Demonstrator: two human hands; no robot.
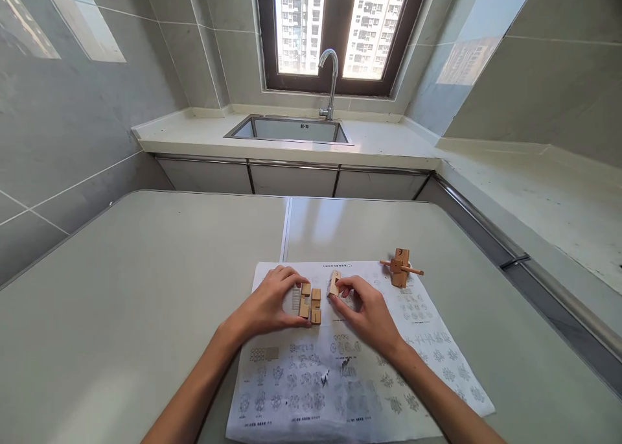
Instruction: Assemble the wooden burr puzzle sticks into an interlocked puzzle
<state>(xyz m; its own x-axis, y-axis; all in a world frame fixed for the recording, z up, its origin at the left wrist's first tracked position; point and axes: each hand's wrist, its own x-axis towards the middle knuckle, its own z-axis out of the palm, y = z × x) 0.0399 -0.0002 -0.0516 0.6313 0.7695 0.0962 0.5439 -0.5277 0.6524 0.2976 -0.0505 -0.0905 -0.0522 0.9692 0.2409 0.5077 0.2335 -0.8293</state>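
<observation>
My left hand (283, 301) curves around a notched wooden puzzle block (304, 301), thumb at its near end and fingers at its far end. Just right of it lies a second notched block (315, 306), a narrow gap between the two. Between the thumb and fingers of my right hand (358, 301) is a lighter wooden block (334, 283), tilted, with a mark near its top. All of these are over a printed instruction sheet (354, 392) covered in small diagrams. An assembled wooden puzzle piece (400, 268) with a rod through it rests at the sheet's upper right.
The sheet lies on a pale table (146, 288) with a seam running away from me. Beyond stand a white counter (194, 133), a sink (291, 129) and a faucet (332, 81) beneath a window. Another counter (549, 191) runs along the right.
</observation>
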